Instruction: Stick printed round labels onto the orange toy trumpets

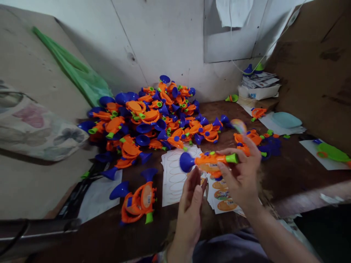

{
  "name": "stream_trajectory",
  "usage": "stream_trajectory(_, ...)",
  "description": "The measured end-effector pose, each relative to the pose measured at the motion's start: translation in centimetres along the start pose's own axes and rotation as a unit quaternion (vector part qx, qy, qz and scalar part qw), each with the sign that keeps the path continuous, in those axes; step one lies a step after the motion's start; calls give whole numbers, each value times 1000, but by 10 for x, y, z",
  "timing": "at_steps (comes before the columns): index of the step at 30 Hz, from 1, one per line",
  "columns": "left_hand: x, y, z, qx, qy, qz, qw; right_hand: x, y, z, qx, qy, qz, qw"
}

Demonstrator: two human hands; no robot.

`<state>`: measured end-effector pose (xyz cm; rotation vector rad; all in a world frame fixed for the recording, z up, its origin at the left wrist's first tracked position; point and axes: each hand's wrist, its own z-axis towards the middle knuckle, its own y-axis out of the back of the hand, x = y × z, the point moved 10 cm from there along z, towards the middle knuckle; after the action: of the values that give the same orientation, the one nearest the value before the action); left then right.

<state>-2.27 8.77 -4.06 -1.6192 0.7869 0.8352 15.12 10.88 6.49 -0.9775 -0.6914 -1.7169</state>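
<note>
Right hand [242, 175] holds one orange toy trumpet [210, 159] raised over the label sheets, its blue bell toward the person's left and its green mouthpiece toward the right. The fingers and thumb are pressed together around the orange body, close to the mouthpiece, in a firm pinch. Left hand [189, 206] is open, with fingers upright and slightly spread and the palm toward the trumpet. Its fingertips sit just below the trumpet; contact cannot be confirmed from this view.

Count on the dark wooden bench [304, 175]: hands in view, two, both the person's own. Trumpets in hand, one. Heap of orange toy trumpets [142, 117] against the wall: too many and too overlapped for an exact count, but clearly dozens. Front-left tangle of orange toy parts [139, 201]: two blue bells visible, unit count uncertain. Stacks of sheets under the hands, two: one of blank oval outlines [174, 175], one of printed orange oval labels [223, 195].

Right of the hands lies one cluster of orange and blue toy parts [248, 140]. Further right are one green toy [333, 152] on a white sheet and one pale blue oval pad [286, 119]. One green plastic bag [74, 69] and one floral cloth [35, 128] lie at left.
</note>
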Motion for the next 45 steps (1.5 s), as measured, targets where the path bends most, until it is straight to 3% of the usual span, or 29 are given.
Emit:
stream_trajectory(2,-11,-4,-4,45,-50,50,996,17,3,-2,-2,74,-67,995)
stream_trajectory(3,-16,-6,-6,58,-73,64,994,24,-3,-6,35,99,-72,992)
stream_trajectory(6,-21,-2,-7,47,-68,64,994,38,-35,-27,238,116,-21,964)
stream_trajectory(8,-20,2,-6,20,-47,53,997,42,-44,-36,313,86,18,946)
stream_trajectory(9,-20,3,-5,11,-39,42,998,41,-42,-34,306,59,41,949)
stream_trajectory(13,-22,4,-2,14,-26,-37,999,14,-23,-11,173,-95,121,973)
stream_trajectory(18,-27,4,-4,56,-49,-41,996,-10,-34,-6,155,-202,133,958)
stream_trajectory(24,-35,-1,-11,74,-99,20,992,-11,-34,-6,102,-197,130,966)
stream_trajectory(31,-45,-11,-14,104,-158,28,981,-4,-32,-8,93,-168,127,973)
stream_trajectory(45,-60,-9,-12,33,-217,102,970,-14,-37,-21,94,-208,209,951)
